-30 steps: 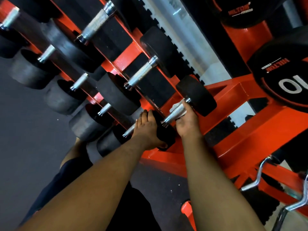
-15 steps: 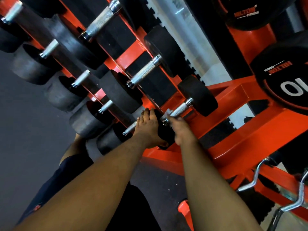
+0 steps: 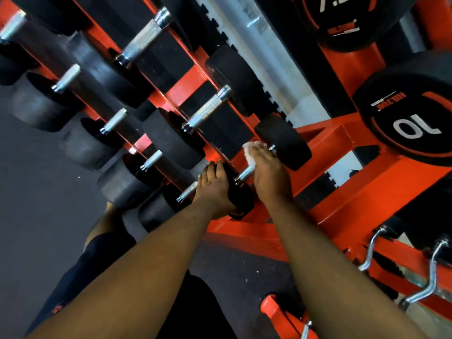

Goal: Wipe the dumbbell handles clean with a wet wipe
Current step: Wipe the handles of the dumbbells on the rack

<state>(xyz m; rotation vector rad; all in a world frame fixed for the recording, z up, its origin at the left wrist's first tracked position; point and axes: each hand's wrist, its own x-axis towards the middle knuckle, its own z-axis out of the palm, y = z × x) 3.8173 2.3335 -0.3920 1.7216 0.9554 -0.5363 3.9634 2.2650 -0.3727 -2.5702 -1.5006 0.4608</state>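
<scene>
1. Sliding up the bar since half a second ago, my right hand (image 3: 266,172) is now sitting toward the far end of the dumbbell handle (image 3: 245,172), close to the far head (image 3: 283,141), where before it was down by the near collar.

2. That right hand is curling round the handle with the white wet wipe (image 3: 250,152) bunched under its fingers; a fold of the wipe is sticking out at the hand's 11 o'clock side.

3. Only a short bare stretch of the handle is showing, at 7 o'clock of the right hand, running into the near head (image 3: 241,196).

4. My left hand (image 3: 215,189) is lying over that near head with its fingers straight and together, pointing toward 12 o'clock, and is staying where it was.

5. This dumbbell is resting on the orange rack (image 3: 342,192), at the 5 o'clock end of its row; its neighbour's knurled handle (image 3: 206,111) is lying at 11 o'clock from it, untouched.

6. A shorter row of dumbbells is running off toward 10 o'clock on the tier nearer me.

7. At 2 o'clock, a black dumbbell end marked 10 (image 3: 415,128) is facing me.

8. At 4 o'clock, curved chrome bars (image 3: 430,285) are hanging off the rack's lower edge.
</scene>
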